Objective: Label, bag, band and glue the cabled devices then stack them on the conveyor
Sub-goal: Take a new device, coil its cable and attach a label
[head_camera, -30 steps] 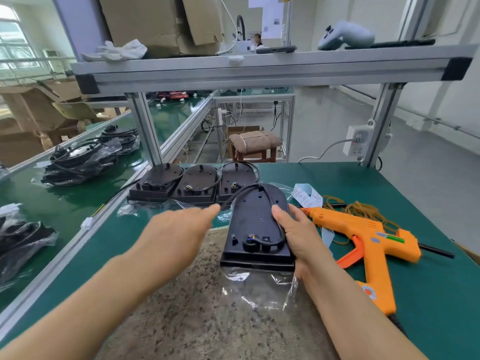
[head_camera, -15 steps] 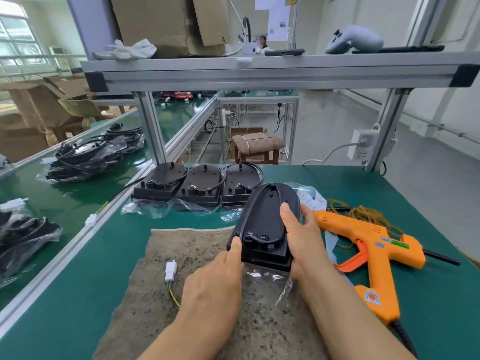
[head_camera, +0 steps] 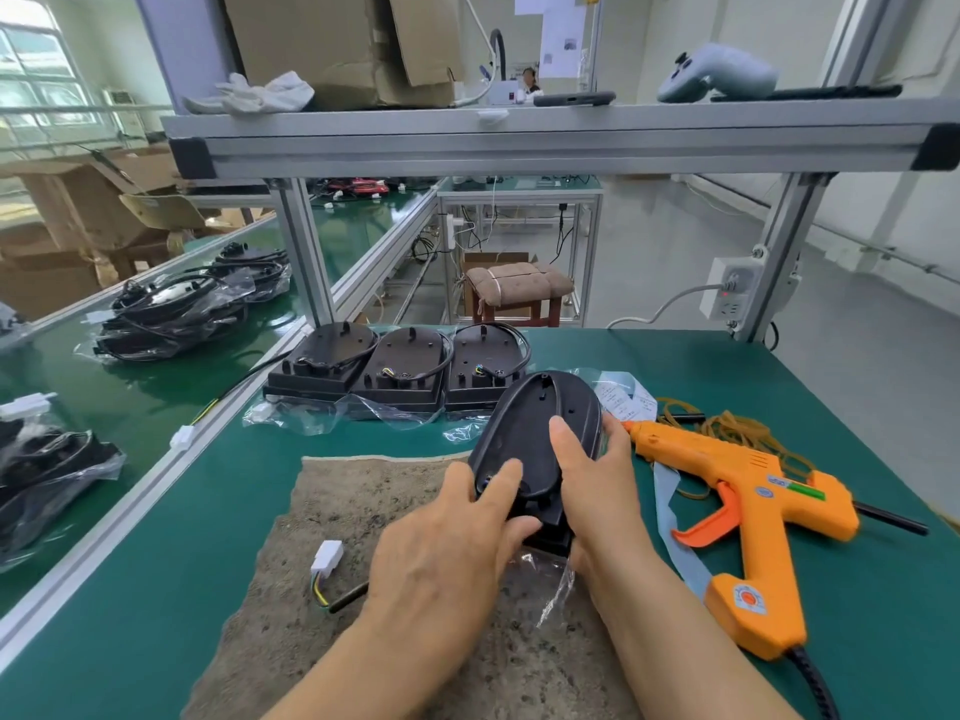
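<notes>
"Green table [head_camera: 675, 366], speckled mat [head_camera: 363, 511] across its near middle. Where's the device [head_camera: 530, 428]?"

"Tilted up over the mat's far right corner, held in both hands. The left hand [head_camera: 447, 553] has its fingers curled round the near end. The right hand [head_camera: 597, 475] clasps the right edge, thumb laid across the back."

"What could go wrong?"

"The cable seems to trail left to the white connector [head_camera: 326, 558], and a quick lift could snag it. The clear bag [head_camera: 540, 579] lies loose beneath and may crumple. The glue gun [head_camera: 753, 491] sits just right of that hand, so an elbow could knock it."
</notes>
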Demonstrator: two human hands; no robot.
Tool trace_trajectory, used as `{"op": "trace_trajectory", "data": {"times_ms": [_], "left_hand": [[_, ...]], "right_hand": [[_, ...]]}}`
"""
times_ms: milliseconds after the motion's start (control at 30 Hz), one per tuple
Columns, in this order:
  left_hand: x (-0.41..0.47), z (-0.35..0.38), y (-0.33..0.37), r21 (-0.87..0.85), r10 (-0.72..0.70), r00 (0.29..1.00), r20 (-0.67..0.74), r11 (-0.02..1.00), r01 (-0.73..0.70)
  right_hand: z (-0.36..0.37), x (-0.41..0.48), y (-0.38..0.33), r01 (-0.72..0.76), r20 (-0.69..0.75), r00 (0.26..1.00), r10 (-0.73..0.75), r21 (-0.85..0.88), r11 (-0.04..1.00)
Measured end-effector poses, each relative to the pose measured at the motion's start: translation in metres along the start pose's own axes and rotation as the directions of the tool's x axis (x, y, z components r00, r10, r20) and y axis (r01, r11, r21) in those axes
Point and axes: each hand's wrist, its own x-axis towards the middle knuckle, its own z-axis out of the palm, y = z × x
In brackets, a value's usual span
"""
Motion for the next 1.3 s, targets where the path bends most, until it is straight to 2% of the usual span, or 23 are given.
{"op": "trace_trajectory", "data": {"times_ms": [133, 200, 267, 300, 367, 500, 567, 633, 767, 867, 1000, 1167, 1300], "left_hand": [[0.004, 0.008, -0.007, -0.019, 0.089, 0.963, -0.256, 0.995, -0.097], [0.005, 0.007, -0.005, -0.066, 0.064, 0.978, -0.198, 0.995, -0.079], [0.007, 0.004, -0.003, -0.125, -0.031, 0.995, -0.092, 0.992, 0.019], [0.008, 0.006, -0.004, -0.137, -0.071, 0.994, -0.089, 0.989, 0.058], [0.007, 0.007, -0.001, -0.176, -0.112, 0.989, -0.099, 0.980, 0.093], [0.004, 0.009, 0.007, -0.176, -0.044, 0.974, -0.220, 0.984, 0.005], [0.005, 0.012, 0.008, -0.204, -0.065, 0.970, -0.234, 0.979, 0.017], [0.006, 0.013, 0.007, -0.226, -0.073, 0.975, -0.211, 0.974, 0.024], [0.016, 0.007, 0.006, -0.301, -0.224, 0.974, -0.043, 0.932, 0.202], [0.020, 0.005, 0.009, -0.273, -0.199, 0.980, 0.007, 0.942, 0.193], [0.006, 0.009, 0.010, -0.198, -0.104, 0.993, 0.058, 0.974, 0.114], [-0.019, 0.012, -0.004, -0.236, -0.181, 0.978, 0.103, 0.951, 0.201], [-0.020, 0.008, -0.007, -0.225, -0.218, 0.962, 0.163, 0.941, 0.251]], "right_hand": [[0.002, -0.006, 0.008, 0.062, 0.007, 0.998, -0.061, -0.090, 0.994], [0.003, -0.006, 0.014, 0.056, -0.001, 0.998, -0.056, -0.061, 0.997], [0.005, -0.005, 0.017, 0.048, -0.010, 0.999, -0.048, -0.056, 0.997], [0.005, -0.004, 0.018, 0.048, -0.011, 0.999, -0.049, -0.059, 0.997], [0.005, -0.003, 0.019, 0.049, -0.015, 0.999, -0.050, -0.057, 0.997], [0.004, -0.004, 0.018, 0.026, 0.004, 1.000, -0.026, -0.039, 0.999], [0.003, -0.005, 0.018, 0.006, 0.016, 1.000, -0.006, -0.029, 1.000], [0.000, -0.005, 0.019, -0.006, 0.028, 1.000, 0.007, -0.023, 1.000], [-0.005, -0.006, 0.018, -0.043, 0.134, 0.990, 0.042, 0.003, 0.999], [-0.009, -0.006, 0.018, -0.066, 0.202, 0.978, 0.055, 0.048, 0.997], [-0.010, -0.003, 0.017, -0.097, 0.167, 0.983, 0.079, 0.100, 0.990], [-0.010, -0.001, 0.011, -0.037, 0.087, 0.996, 0.033, 0.051, 0.998], [-0.008, -0.003, 0.011, 0.002, 0.089, 0.996, -0.001, -0.019, 1.000]]}}
